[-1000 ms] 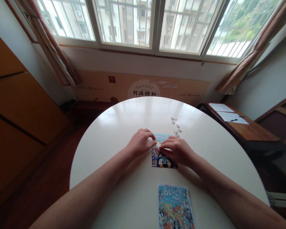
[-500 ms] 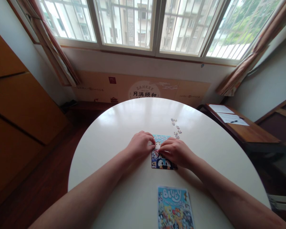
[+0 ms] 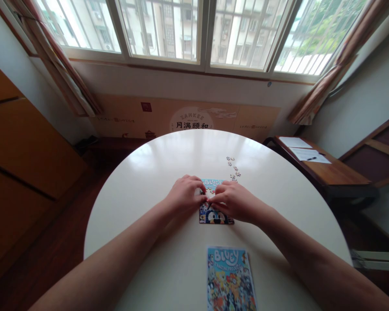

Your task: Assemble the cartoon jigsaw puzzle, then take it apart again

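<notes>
A partly filled jigsaw puzzle [image 3: 216, 216] with a blue dog face lies on the white round table [image 3: 132, 194], showing a pale gap near its middle. My left hand [image 3: 186, 193] rests at the puzzle's left edge, thumb and fingers bent together over it; whether something is between them is too small to tell. From the right, my right hand [image 3: 235, 199] reaches over the puzzle, its fingertips pinched at the gap on a tiny piece. Several loose pieces [image 3: 235, 169] lie beyond my right hand. Nearer me is a Bluey picture sheet [image 3: 231, 276].
A wooden side table [image 3: 327, 170] with papers [image 3: 309, 154] and a pen stands at the right. Behind the round table are a printed cardboard panel [image 3: 116, 116] and barred windows. An orange-brown cabinet [image 3: 26, 147] stands at the left.
The whole view has shifted slightly, with the table and puzzle now farther left. My right fingertips have moved left across the puzzle, closer to my left hand.
</notes>
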`<state>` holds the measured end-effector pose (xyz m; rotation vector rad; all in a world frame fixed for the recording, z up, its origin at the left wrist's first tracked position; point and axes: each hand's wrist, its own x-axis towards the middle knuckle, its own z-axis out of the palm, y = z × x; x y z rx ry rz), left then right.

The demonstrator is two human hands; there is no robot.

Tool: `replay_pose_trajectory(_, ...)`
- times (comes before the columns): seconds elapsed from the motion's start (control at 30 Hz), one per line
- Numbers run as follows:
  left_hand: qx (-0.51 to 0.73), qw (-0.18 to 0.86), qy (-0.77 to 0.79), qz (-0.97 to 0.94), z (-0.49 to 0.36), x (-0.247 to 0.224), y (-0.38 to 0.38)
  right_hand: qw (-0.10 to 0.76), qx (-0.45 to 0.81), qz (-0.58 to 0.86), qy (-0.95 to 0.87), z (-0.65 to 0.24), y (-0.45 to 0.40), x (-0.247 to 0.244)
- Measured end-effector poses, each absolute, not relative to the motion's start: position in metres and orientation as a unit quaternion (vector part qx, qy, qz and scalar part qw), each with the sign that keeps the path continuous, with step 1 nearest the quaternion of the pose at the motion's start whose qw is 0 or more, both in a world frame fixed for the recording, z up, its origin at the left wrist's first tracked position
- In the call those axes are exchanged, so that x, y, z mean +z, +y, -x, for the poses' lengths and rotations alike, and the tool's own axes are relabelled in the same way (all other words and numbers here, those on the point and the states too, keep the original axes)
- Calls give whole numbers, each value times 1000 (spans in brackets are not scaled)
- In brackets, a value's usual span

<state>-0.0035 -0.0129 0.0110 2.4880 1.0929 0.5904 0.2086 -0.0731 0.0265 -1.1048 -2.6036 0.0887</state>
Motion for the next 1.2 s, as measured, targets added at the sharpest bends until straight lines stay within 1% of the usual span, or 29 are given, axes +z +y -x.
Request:
replay_pose_trajectory(0.2, 190, 172, 399, -881, 4, 12, -13, 126, -7, 381, -916, -208, -78, 30)
replay_pose_trajectory(0.5, 195, 174, 397, -880, 3, 11, -13, 165, 44, 366, -915, -217, -73, 24)
replay_pose_trajectory(0.8, 179, 175, 415, -874, 1, 14, -16, 148, 36, 376, -914, -214, -74, 27)
replay_pose_trajectory(0.87, 175, 175, 416, -875, 1, 15, -17, 169, 48, 384, -907, -218, -73, 27)
replay_pose_trajectory(0.97, 180, 175, 409, -877, 2, 15, -15, 232, 46, 420, -876, -232, -69, 30)
replay_pose_trajectory(1.2, 201, 193, 404, -871, 2, 8, -7, 359, -53, 519, -774, -276, -52, 31)
